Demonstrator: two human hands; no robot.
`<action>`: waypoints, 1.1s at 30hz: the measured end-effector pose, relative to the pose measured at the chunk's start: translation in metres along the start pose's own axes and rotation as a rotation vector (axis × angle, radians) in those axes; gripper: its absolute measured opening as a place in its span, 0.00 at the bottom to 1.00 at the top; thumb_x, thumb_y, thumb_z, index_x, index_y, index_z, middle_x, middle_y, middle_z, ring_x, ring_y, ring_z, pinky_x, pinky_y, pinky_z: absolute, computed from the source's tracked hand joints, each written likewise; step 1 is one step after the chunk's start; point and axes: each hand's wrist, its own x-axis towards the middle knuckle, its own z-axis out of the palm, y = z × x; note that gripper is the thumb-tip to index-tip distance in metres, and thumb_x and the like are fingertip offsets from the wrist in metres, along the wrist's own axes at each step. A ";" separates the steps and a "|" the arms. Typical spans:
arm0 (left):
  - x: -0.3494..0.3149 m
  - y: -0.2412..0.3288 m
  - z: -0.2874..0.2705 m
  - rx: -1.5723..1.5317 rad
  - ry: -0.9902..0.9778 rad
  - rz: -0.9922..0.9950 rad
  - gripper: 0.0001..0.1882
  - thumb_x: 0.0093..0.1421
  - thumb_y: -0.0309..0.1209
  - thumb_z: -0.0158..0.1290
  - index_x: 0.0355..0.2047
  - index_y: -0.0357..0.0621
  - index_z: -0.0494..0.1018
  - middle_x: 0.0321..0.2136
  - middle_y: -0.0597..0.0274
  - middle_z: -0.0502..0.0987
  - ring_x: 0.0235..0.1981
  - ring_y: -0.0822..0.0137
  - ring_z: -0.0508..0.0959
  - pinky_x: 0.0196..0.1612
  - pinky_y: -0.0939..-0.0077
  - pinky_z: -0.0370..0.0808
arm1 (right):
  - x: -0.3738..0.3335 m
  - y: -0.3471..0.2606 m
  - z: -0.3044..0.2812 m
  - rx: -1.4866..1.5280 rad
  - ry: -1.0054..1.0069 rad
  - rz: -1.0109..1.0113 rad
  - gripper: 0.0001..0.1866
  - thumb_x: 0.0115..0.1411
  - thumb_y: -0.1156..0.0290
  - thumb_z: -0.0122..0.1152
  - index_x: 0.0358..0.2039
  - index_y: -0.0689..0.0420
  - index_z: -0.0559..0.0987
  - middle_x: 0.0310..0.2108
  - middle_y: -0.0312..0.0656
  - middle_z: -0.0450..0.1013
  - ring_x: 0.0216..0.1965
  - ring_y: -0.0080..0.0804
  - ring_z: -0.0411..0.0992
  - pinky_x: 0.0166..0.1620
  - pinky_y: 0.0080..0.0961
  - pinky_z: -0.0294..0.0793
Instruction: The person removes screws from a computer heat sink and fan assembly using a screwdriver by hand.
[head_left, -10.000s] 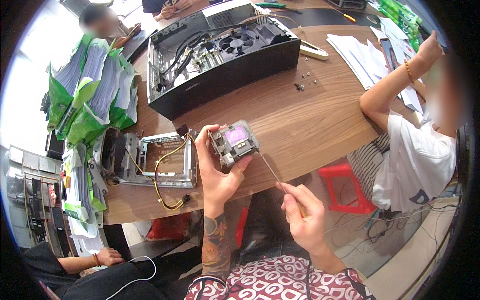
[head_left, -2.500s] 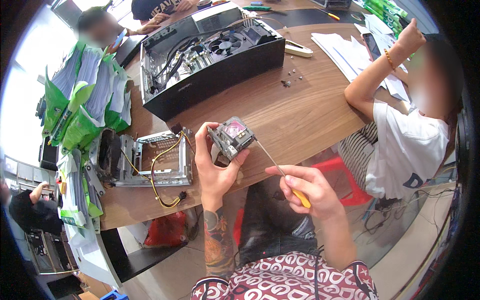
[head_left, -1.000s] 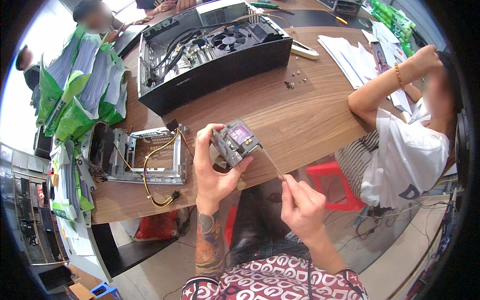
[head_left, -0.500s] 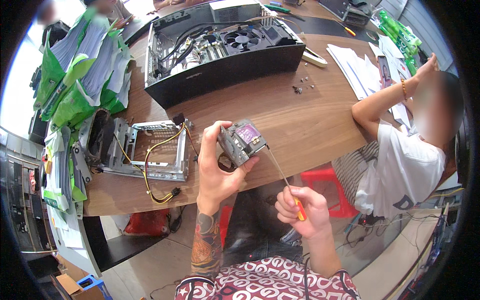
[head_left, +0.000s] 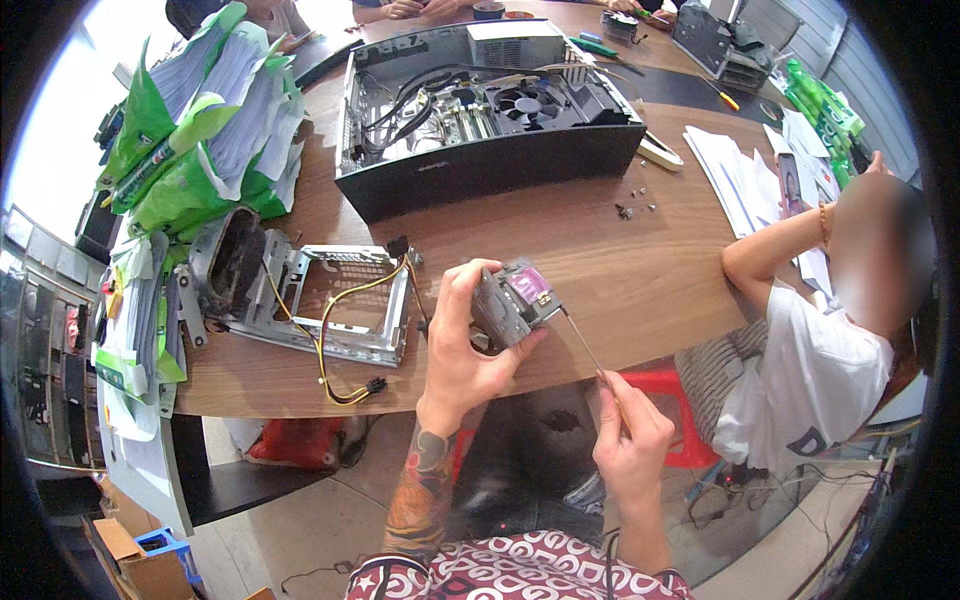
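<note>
Above the table's front edge, my left hand (head_left: 470, 345) is closed round a small boxy grey metal part (head_left: 517, 303) with a purple face. Its exact kind I cannot make out. My right hand (head_left: 632, 430) grips a screwdriver (head_left: 585, 346), whose handle is mostly hidden by the fingers. The thin shaft slants up to the left, and its tip meets the lower right corner of the metal part. To the left of my left hand, a metal bracket frame (head_left: 345, 345) lies on the table with yellow and black cables (head_left: 322, 340) across it.
An open black computer case (head_left: 490, 165) with a fan stands at the back. Several small screws (head_left: 626, 212) lie right of it, near white papers (head_left: 722, 185). Green-wrapped paper stacks (head_left: 215, 150) rise at left. A person in a white shirt (head_left: 815, 375) sits at right, elbow on the table.
The whole view has shifted, so the table's things sit farther right. My right-hand fingers have changed their hold on the screwdriver handle, now covering it more. The tip stays at the part's corner.
</note>
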 end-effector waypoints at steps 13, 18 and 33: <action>-0.001 0.002 0.006 -0.023 -0.026 0.038 0.41 0.41 0.29 0.72 0.56 0.40 0.65 0.48 0.54 0.72 0.52 0.56 0.72 0.57 0.65 0.67 | -0.001 0.016 -0.015 1.083 -0.173 0.875 0.22 0.63 0.58 0.45 0.28 0.65 0.77 0.15 0.36 0.66 0.13 0.15 0.53 0.16 0.15 0.49; -0.005 -0.008 0.002 -0.038 -0.013 -0.005 0.42 0.42 0.29 0.72 0.57 0.40 0.64 0.51 0.57 0.70 0.54 0.60 0.71 0.59 0.66 0.67 | 0.000 0.031 -0.004 1.614 -0.508 0.892 0.14 0.65 0.66 0.49 0.37 0.65 0.75 0.22 0.36 0.65 0.13 0.18 0.54 0.22 0.19 0.55; -0.006 -0.008 0.008 -0.087 0.005 -0.032 0.40 0.42 0.30 0.72 0.55 0.37 0.65 0.48 0.56 0.70 0.49 0.59 0.72 0.53 0.67 0.68 | -0.008 0.028 0.000 1.887 -0.528 1.051 0.27 0.65 0.53 0.40 0.13 0.57 0.64 0.11 0.29 0.51 0.12 0.20 0.48 0.17 0.20 0.48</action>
